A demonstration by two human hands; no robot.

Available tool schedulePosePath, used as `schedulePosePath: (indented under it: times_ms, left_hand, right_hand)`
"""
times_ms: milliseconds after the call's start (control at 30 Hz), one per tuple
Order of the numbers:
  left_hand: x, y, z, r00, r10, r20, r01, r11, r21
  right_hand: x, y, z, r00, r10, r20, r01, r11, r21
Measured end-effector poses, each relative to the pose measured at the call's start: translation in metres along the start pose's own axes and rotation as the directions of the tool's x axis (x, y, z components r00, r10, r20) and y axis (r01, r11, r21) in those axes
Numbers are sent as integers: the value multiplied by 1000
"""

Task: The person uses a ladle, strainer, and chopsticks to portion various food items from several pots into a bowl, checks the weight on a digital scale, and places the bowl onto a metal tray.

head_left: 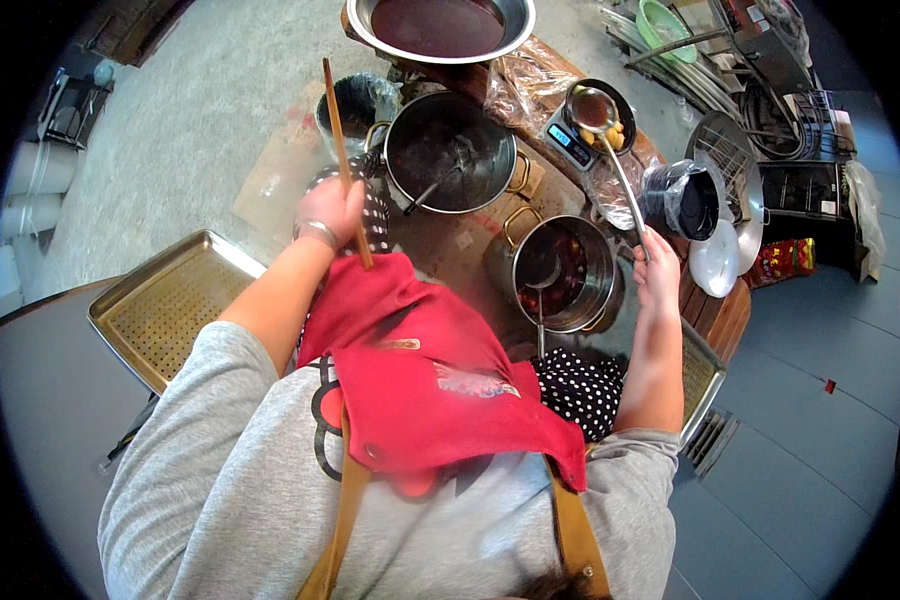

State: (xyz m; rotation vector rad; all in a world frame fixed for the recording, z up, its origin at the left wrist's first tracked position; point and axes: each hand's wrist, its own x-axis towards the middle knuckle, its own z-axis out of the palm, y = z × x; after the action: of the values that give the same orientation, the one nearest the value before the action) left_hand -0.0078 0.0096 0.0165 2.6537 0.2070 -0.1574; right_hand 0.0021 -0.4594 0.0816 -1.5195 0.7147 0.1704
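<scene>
My left hand (332, 212) is closed around a pair of long wooden chopsticks (334, 110), held upright beside the left pot. Out to the right, my right hand (657, 266) grips the long metal handle of a ladle (625, 188). The ladle's round bowl holds brownish-red liquid and hangs over a black bowl (624, 104) with yellowish pieces in it. That bowl rests on a digital scale (567, 143) with a lit display. Between my hands stand a left pot (400, 178) with dark contents and a utensil, and a right pot (600, 290) with dark red liquid and another ladle.
A wide metal basin (518, 32) of dark red liquid stands at the far side. Plastic-lined black containers (342, 115) sit at left and right. A perforated tray (170, 320) lies at my left. White dishes (715, 262) and a red-yellow packet (782, 262) are at right.
</scene>
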Motion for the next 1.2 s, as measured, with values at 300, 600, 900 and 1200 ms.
schedulePosePath:
  times_ms: [300, 600, 900, 1200]
  left_hand:
    - [0, -5, 4, 1000, -21, -19, 21, 1000, -3]
    - [2, -10, 9, 999, 11, -44, -12, 1000, -25]
    - [4, -6, 7, 999, -37, -18, 38, 999, 12]
    - [6, -7, 7, 999, -25, -42, 24, 1000, -9]
  right_hand:
    - [18, 11, 6, 745, -659, -108, 232, 407, -884]
    - [-20, 42, 51, 735, -667, 119, 618, 588, -522]
    - [26, 115, 185, 835, -360, 415, 520, 272, -810]
    - [48, 133, 239, 928, -211, 307, 351, 221, -910]
